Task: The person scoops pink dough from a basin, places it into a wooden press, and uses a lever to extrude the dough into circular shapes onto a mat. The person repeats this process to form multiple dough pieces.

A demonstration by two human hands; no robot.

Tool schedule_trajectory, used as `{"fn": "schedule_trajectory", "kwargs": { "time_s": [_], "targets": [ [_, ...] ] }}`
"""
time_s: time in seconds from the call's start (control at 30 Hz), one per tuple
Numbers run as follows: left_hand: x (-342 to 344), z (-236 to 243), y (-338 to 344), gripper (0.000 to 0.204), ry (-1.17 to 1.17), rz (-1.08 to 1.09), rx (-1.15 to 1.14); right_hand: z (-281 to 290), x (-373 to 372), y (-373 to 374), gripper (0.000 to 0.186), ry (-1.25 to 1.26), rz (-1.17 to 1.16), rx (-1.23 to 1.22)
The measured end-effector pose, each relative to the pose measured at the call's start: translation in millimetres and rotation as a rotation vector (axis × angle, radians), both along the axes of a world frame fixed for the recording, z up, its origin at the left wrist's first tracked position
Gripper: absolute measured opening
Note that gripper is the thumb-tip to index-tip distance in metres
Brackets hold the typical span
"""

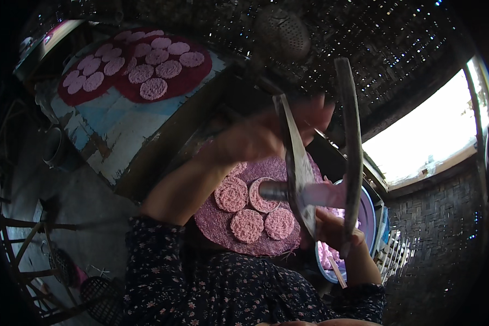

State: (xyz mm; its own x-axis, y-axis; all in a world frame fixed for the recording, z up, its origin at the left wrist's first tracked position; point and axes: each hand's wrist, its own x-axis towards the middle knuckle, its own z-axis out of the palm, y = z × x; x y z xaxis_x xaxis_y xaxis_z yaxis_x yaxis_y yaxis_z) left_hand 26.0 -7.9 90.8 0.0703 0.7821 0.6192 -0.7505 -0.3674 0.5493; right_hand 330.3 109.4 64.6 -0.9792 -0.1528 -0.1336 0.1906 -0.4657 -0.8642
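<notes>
In the head view, low in the middle, a round purple mat (pixel 223 228) lies in front of the person. On it sit pink noodle rounds (pixel 231 193). I count three full ones, and a fourth is just being made under a metal tube (pixel 273 190). The mat has bare room left near the person's body, so more rounds could fit, I think.

The right hand (pixel 334 228) has its grip closed around the lower end of a curved dark lever (pixel 351 146). This lever belongs to a press with a flat wooden blade (pixel 296 163). The left hand (pixel 266 130) is up high by the top of the press. It is blurry, so I cannot tell if its grip is closed or on what.

A blue bowl (pixel 370 209) with pink dough sits behind the press, at the right.

Far back on the left, a blue painted counter (pixel 114 122) holds two red mats (pixel 171 87) full of finished pink rounds (pixel 153 88). So a lot looks done, and this mat is about half full.
</notes>
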Motion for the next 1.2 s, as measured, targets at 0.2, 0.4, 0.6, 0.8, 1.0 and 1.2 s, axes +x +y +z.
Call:
{"fn": "schedule_trajectory", "kwargs": {
  "time_s": [0.2,0.4,0.6,0.8,1.0,1.2],
  "targets": [
    [13.0,43.4,14.9,0.112,-0.039,-0.128,0.437,1.2,-0.8,4.9,0.123,0.046,0.159,-0.192],
    [-2.6,-25.8,46.6,0.069,-0.271,0.121,-0.081,18.9,-0.4,15.8,0.125,-0.299,0.015,0.08],
    [-25.5,-95.9,64.3,0.063,-0.629,-0.085,-0.154,-1.5,-10.4,26.1,0.112,-0.449,-0.102,0.131],
    [-26.2,-100.7,66.2,0.051,-0.584,0.044,-0.117,4.5,-4.5,31.5,0.078,-0.464,-0.252,0.167],
    [-8.6,-102.2,58.5,0.045,-0.619,0.06,-0.23,15.7,2.4,11.5,0.078,-0.453,-0.223,0.165],
    [-29.1,-100.7,54.6,0.046,-0.599,0.075,-0.18,3.1,-10.0,4.4,0.071,-0.466,-0.299,0.327]
  ]
}}
